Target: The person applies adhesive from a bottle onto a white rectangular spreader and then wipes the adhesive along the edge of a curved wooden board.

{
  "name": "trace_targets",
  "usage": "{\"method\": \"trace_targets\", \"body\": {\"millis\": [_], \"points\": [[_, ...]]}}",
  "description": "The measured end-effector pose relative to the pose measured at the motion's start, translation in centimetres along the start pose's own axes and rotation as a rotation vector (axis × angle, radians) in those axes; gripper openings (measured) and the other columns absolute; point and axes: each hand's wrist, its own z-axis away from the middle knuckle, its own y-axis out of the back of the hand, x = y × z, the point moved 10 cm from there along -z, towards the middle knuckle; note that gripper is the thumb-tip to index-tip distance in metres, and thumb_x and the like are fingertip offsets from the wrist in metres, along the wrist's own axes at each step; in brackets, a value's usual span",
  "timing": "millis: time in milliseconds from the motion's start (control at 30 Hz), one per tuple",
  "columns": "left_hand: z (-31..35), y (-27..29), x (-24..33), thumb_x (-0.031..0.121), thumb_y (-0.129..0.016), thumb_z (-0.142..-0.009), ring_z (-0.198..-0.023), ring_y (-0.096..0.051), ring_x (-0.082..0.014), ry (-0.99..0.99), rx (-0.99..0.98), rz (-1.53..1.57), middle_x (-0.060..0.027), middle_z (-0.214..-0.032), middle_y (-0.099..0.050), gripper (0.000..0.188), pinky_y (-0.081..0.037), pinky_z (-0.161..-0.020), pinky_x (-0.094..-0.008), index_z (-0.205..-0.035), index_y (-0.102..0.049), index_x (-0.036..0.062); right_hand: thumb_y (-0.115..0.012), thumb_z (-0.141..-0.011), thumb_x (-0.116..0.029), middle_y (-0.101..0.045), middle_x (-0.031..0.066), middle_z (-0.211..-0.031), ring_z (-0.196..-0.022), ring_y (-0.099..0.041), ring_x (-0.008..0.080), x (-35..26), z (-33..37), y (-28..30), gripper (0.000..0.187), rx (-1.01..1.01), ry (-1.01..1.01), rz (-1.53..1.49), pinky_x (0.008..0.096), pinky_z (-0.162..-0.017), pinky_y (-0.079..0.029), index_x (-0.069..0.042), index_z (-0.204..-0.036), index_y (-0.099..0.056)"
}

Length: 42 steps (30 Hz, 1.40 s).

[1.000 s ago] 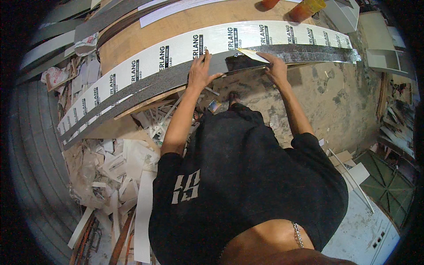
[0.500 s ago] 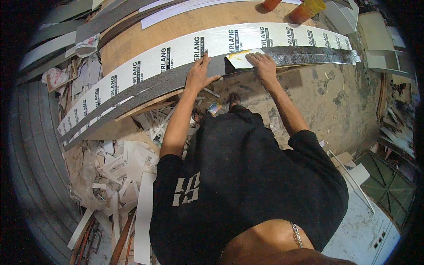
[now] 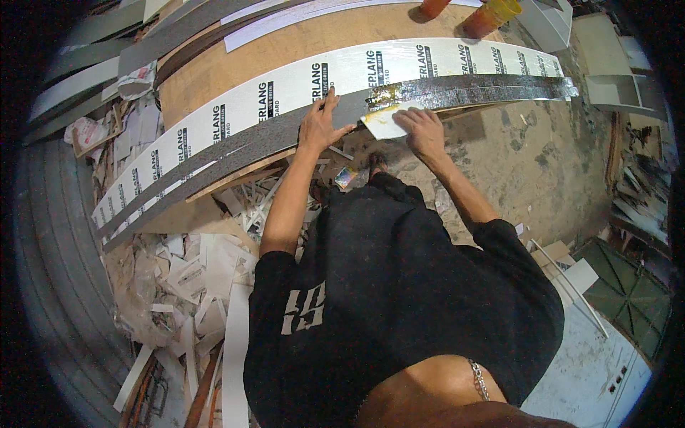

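Note:
My right hand (image 3: 424, 133) grips a flat white spreader (image 3: 380, 127) with yellow, glue-like smears along its far edge. The spreader lies at the near edge of a long dark grey strip (image 3: 275, 123). Beside it, a glossy yellowish patch of glue (image 3: 389, 95) sits on the strip, and the strip's right part shines wet. My left hand (image 3: 318, 128) lies on the grey strip left of the spreader, its fingers stretched toward the far side and thumb apart, holding nothing. Under the strip is a white printed board (image 3: 246, 107).
Two containers, an orange-red one (image 3: 433, 7) and a yellow-and-red one (image 3: 492, 18), stand on the brown wooden tabletop (image 3: 203, 68) at the far side. Scrap offcuts (image 3: 203, 274) litter the floor at left. Long strips (image 3: 171, 46) lie at the far left.
My right hand has drawn the spreader slightly toward me, from over the strip to its near edge, uncovering the glossy glue patch. The left hand stays nearly in place.

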Motion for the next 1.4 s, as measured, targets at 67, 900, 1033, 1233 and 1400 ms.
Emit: {"method": "trace_targets", "body": {"millis": [67,900,1033,1233,1400], "points": [[0.4,0.3,-0.6,0.054,-0.083,-0.070,-0.125,-0.054,-0.0314,-0.041,0.067,0.060,-0.0118,-0.132,-0.061,0.112,-0.051,-0.100,-0.0460,-0.156,-0.025,0.0099,-0.058,-0.083,-0.010,-0.069,0.0024,-0.116,-0.109,-0.063,0.0237,1.7,-1.1,1.4,0.033,0.071,-0.104,-0.064,0.0425,-0.091,-0.047,-0.017,-0.114,-0.067],[-0.1,-0.7,-0.5,0.046,-0.082,-0.075,-0.129,-0.050,-0.0400,0.018,-0.083,0.121,-0.0224,-0.143,-0.048,0.109,-0.049,-0.101,-0.0488,-0.156,-0.018,0.0121,-0.062,-0.081,-0.009,-0.072,0.0085,-0.105,-0.100,-0.067,0.0318,1.6,4.4,-4.2,0.039,-0.616,-0.410,0.014,0.0452,-0.084,-0.053,-0.025,-0.115,-0.071],[1.5,1.6,-1.4,0.043,-0.083,-0.074,-0.129,-0.050,-0.0416,-0.021,0.078,0.089,-0.0220,-0.139,-0.052,0.108,-0.048,-0.103,-0.0496,-0.156,-0.020,0.0118,-0.061,-0.079,-0.001,-0.071,0.0093,-0.115,-0.105,-0.066,0.0336,-0.7,1.0,1.1,0.045,-0.102,-0.382,-0.276,0.0426,-0.087,-0.053,-0.023,-0.118,-0.070],[3.7,3.6,-4.7,0.043,-0.084,-0.073,-0.125,-0.053,-0.0407,-0.011,0.094,0.085,-0.0192,-0.136,-0.057,0.111,-0.049,-0.102,-0.0488,-0.157,-0.019,0.0124,-0.058,-0.083,-0.006,-0.068,0.0031,-0.123,-0.116,-0.061,0.0242,-2.1,-4.4,0.0,0.041,-0.005,-0.176,-0.072,0.0419,-0.098,-0.047,-0.018,-0.122,-0.067],[3.9,3.4,-5.6,0.042,-0.084,-0.074,-0.124,-0.056,-0.0355,0.031,0.060,0.104,-0.0124,-0.134,-0.060,0.111,-0.050,-0.100,-0.0474,-0.157,-0.017,0.0142,-0.058,-0.081,-0.005,-0.069,0.0022,-0.120,-0.114,-0.062,0.0231,-2.5,-5.7,-1.8,0.043,0.080,-0.115,0.010,0.0409,-0.095,-0.047,-0.018,-0.121,-0.067]]}}
